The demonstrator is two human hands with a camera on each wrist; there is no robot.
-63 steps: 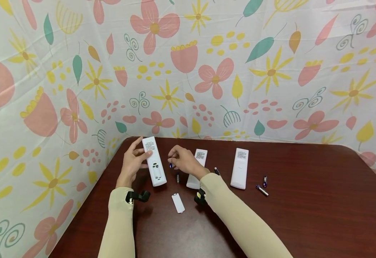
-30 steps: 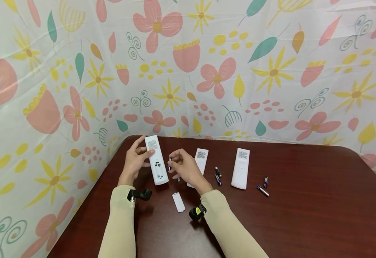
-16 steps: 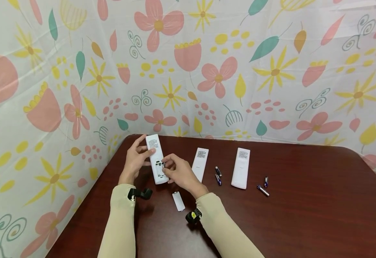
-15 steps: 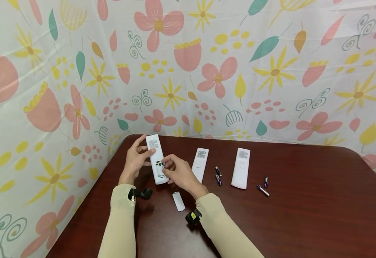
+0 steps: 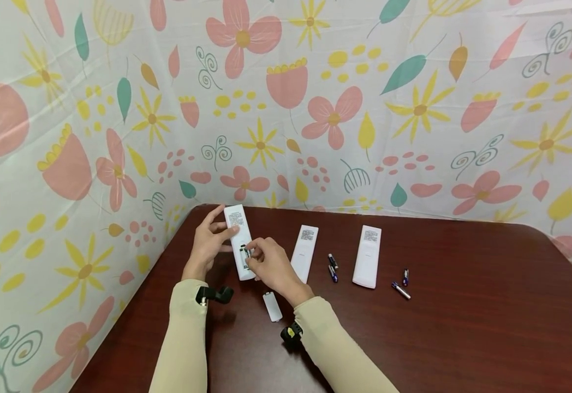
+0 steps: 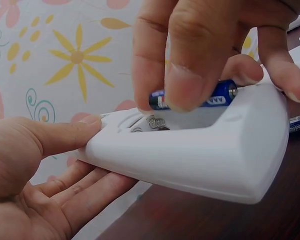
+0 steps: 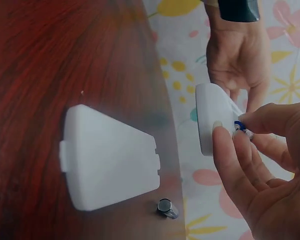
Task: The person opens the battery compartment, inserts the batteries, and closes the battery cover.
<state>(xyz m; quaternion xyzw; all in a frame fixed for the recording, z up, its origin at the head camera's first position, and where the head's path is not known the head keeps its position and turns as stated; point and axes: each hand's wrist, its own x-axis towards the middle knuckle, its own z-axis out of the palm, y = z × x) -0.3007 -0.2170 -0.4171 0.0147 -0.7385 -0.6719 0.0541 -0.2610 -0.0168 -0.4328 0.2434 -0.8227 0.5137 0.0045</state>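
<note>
Starting at the left, we see a floral cloth (image 5: 82,262) that also runs behind the table (image 5: 463,327), then a pale left sleeve (image 5: 183,338) with a black wrist camera (image 5: 223,295) at its cuff. Above it the left hand (image 5: 207,245) grips a white remote (image 5: 242,238), its thumb across the back and its other fingers along the side and beneath, as the left wrist view shows. The remote's back faces us, label toward the far end, with its battery compartment (image 5: 243,257) uncovered near the end closer to us. From the right, the right hand (image 5: 274,267) pinches a blue AAA battery (image 6: 220,96) between thumb and finger over that compartment, a metal spring (image 6: 159,123) showing at one end; we cannot tell whether the battery touches the contacts. Below the right hand a small white cover (image 5: 273,307) lies on the table, and the right wrist view shows a loose battery (image 7: 168,208) near it. Next comes a second remote (image 5: 305,251), label side up, partly hidden by the right hand. Farther right lie a pair of batteries (image 5: 333,273), close together, then a third remote (image 5: 367,256), also label side up, and finally two more batteries (image 5: 401,290) angled toward each other.
</note>
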